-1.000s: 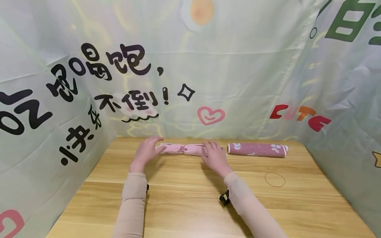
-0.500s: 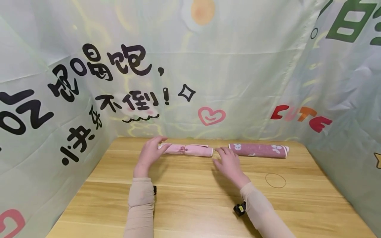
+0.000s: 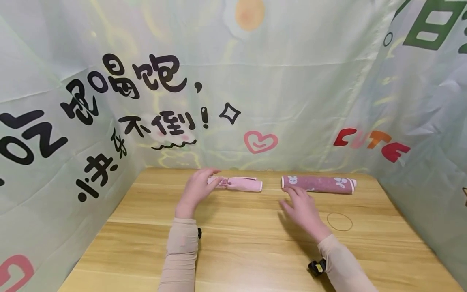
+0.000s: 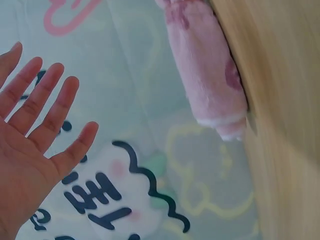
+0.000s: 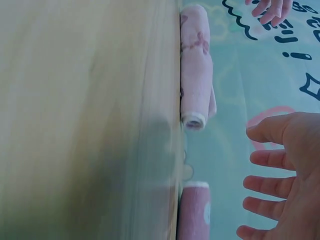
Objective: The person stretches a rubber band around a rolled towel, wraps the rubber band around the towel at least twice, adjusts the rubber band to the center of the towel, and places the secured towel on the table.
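A light pink rolled towel (image 3: 245, 185), narrowed at its middle, lies along the back of the table. My left hand (image 3: 197, 190) hovers by its left end and hides part of it in the head view. In the left wrist view the left fingers (image 4: 62, 107) are spread, with a gap between them and the towel. Right of it lies a darker mauve rolled towel (image 3: 321, 184) with pale flower prints. My right hand (image 3: 303, 209) is before this roll's left end, its fingers (image 5: 270, 186) extended and holding nothing.
A thin brown ring like a rubber band (image 3: 339, 230) lies on the wooden table (image 3: 237, 243), right of my right hand. Printed cloth (image 3: 306, 93) hangs behind the table and at both sides. A gap of bare wood separates the two rolls.
My right hand has left the pink towel's right end and moved right, toward the mauve roll. My left hand has shifted slightly right. Both towels have stayed in place.
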Demonstrator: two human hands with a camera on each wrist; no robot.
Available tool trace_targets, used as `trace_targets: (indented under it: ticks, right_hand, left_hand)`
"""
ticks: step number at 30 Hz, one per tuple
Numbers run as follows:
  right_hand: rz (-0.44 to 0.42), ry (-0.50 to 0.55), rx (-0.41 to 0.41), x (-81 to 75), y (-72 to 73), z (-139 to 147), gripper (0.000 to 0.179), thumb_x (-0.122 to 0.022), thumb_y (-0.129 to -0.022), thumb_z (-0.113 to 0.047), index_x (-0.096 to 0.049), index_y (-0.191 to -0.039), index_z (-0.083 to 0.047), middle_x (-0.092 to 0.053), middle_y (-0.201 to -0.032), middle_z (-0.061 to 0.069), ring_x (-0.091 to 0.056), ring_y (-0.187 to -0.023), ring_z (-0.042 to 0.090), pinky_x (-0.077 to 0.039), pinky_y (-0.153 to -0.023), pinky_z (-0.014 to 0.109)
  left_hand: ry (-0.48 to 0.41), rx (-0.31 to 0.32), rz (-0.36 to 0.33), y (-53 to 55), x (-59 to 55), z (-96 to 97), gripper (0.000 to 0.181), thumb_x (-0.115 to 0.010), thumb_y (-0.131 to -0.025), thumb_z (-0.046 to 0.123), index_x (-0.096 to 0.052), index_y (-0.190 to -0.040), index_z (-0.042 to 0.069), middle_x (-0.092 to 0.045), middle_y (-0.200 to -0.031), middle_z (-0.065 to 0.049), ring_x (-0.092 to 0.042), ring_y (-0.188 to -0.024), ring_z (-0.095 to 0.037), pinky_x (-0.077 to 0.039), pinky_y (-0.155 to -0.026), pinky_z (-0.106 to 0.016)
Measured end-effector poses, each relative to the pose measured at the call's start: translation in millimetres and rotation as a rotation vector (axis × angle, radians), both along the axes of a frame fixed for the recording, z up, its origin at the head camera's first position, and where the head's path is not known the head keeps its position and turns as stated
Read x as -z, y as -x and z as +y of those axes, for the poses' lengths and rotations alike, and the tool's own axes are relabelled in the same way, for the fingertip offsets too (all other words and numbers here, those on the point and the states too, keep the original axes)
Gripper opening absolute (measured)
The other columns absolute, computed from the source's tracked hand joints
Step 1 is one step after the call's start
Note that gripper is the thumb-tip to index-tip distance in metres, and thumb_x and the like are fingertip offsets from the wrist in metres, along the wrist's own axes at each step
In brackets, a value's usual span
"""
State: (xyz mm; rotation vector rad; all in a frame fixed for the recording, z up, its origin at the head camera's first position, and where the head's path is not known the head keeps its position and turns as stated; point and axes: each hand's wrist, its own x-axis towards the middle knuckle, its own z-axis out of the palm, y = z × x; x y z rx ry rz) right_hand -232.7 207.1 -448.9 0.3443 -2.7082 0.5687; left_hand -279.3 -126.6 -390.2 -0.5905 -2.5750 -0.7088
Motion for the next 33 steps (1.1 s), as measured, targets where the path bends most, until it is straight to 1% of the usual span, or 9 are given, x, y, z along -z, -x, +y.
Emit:
trace_targets:
  ticks: [3,5,11,13,16,20,24,29,33]
  right_hand:
    - [-0.011,0.006,0.006,-0.9,-3.6,9,0.048,-0.068,-0.090,-0.025,-0.057,-0.129,0.000,-0.055,-0.133,0.025,-0.050,-0.123,0.045,-0.037,-0.101,0.067]
    - [-0.010,0.006,0.010,-1.4,-6.3,17,0.047,-0.068,-0.090,-0.024,-0.057,-0.129,0.000,-0.056,-0.132,0.025,-0.051,-0.122,0.045,-0.037,-0.102,0.068]
    - [0.024,0.001,0.012,-2.0,-13.1,41,0.043,-0.068,-0.089,-0.023,-0.059,-0.124,0.001,-0.058,-0.126,0.026,-0.052,-0.118,0.046,-0.039,-0.100,0.065]
    - [0.035,0.006,0.020,-1.9,-15.4,49,0.044,-0.069,-0.089,-0.023,-0.059,-0.124,0.001,-0.058,-0.126,0.027,-0.052,-0.118,0.046,-0.040,-0.100,0.065]
    - [0.039,0.013,0.037,-1.7,-18.2,61,0.045,-0.069,-0.089,-0.022,-0.058,-0.125,0.002,-0.057,-0.128,0.028,-0.051,-0.118,0.048,-0.039,-0.100,0.065]
    - [0.031,0.023,0.055,-1.4,-21.3,76,0.045,-0.068,-0.090,-0.020,-0.057,-0.126,0.003,-0.055,-0.129,0.029,-0.049,-0.118,0.049,-0.038,-0.100,0.066]
    - [0.030,0.025,0.069,-1.0,-24.6,90,0.042,-0.068,-0.091,-0.019,-0.058,-0.125,0.004,-0.056,-0.126,0.029,-0.049,-0.116,0.049,-0.039,-0.096,0.065]
    - [0.038,0.041,0.080,-0.2,-27.2,109,0.040,-0.067,-0.091,-0.018,-0.058,-0.123,0.004,-0.056,-0.124,0.029,-0.049,-0.113,0.049,-0.040,-0.091,0.066]
    - [0.011,0.074,0.101,4.4,-27.2,127,0.041,-0.066,-0.092,-0.019,-0.057,-0.123,0.005,-0.054,-0.124,0.031,-0.048,-0.113,0.051,-0.039,-0.091,0.067]
  left_hand:
    - [0.020,0.021,0.021,-1.5,0.2,9.0,0.030,-0.069,-0.090,0.028,-0.069,-0.116,0.013,-0.070,-0.118,-0.007,-0.066,-0.109,-0.027,-0.051,-0.097,-0.044]
    - [0.025,0.037,0.050,-2.2,1.3,14.5,0.030,-0.071,-0.089,0.027,-0.070,-0.115,0.013,-0.071,-0.117,-0.007,-0.066,-0.110,-0.027,-0.052,-0.097,-0.043]
    - [0.042,0.085,0.155,-4.0,5.0,29.9,0.029,-0.071,-0.088,0.029,-0.071,-0.111,0.011,-0.073,-0.109,-0.006,-0.068,-0.103,-0.025,-0.054,-0.092,-0.040]
    - [0.049,0.109,0.188,-4.0,6.1,36.0,0.028,-0.071,-0.088,0.028,-0.071,-0.111,0.011,-0.073,-0.108,-0.006,-0.068,-0.101,-0.025,-0.054,-0.092,-0.040]
    - [0.073,0.140,0.220,-3.7,9.3,45.4,0.028,-0.071,-0.089,0.027,-0.071,-0.111,0.011,-0.073,-0.108,-0.004,-0.068,-0.102,-0.024,-0.054,-0.093,-0.039]
    - [0.110,0.165,0.232,-5.0,14.3,56.8,0.026,-0.071,-0.089,0.026,-0.070,-0.111,0.013,-0.073,-0.110,-0.001,-0.067,-0.106,-0.023,-0.053,-0.096,-0.040]
    - [0.133,0.181,0.230,-8.0,18.4,66.8,0.024,-0.070,-0.089,0.027,-0.070,-0.111,0.016,-0.072,-0.111,0.000,-0.066,-0.109,-0.021,-0.052,-0.097,-0.042]
    - [0.147,0.205,0.205,-11.8,20.9,79.5,0.026,-0.068,-0.091,0.029,-0.070,-0.114,0.017,-0.072,-0.113,0.001,-0.065,-0.110,-0.022,-0.051,-0.096,-0.045]
    - [0.176,0.223,0.169,-15.4,22.1,88.7,0.030,-0.066,-0.092,0.034,-0.068,-0.118,0.018,-0.070,-0.120,0.001,-0.063,-0.114,-0.023,-0.048,-0.100,-0.049]
